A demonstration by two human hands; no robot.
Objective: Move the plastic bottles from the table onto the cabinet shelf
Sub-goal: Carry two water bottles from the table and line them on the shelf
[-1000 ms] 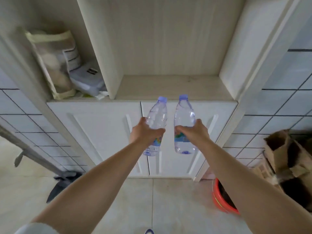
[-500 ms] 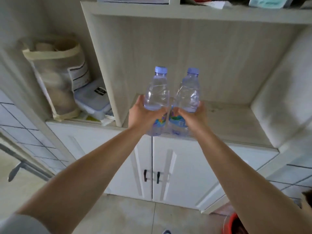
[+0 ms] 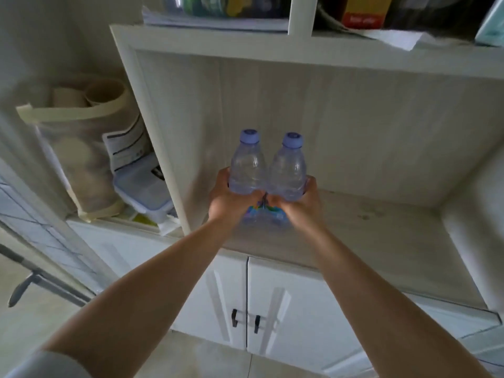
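Note:
Two clear plastic bottles with pale blue caps stand upright side by side, touching, inside the open cabinet compartment. My left hand point(image 3: 230, 199) grips the left bottle point(image 3: 247, 167) around its lower half. My right hand point(image 3: 298, 203) grips the right bottle point(image 3: 289, 173) the same way. Both bottle bases are low over the wooden cabinet shelf point(image 3: 381, 230), near its left front; I cannot tell whether they touch it. My fingers cover the coloured labels in part.
A vertical divider point(image 3: 155, 137) borders the compartment on the left. Beyond it sit a mesh bag point(image 3: 79, 159) and a lidded plastic box point(image 3: 141, 192). The upper shelf point(image 3: 300, 42) holds papers and boxes. White cabinet doors point(image 3: 272, 309) are below.
Both hands have carried the bottles forward and into the compartment, from in front of the cabinet doors to low over the shelf. The view has come closer and tilted up.

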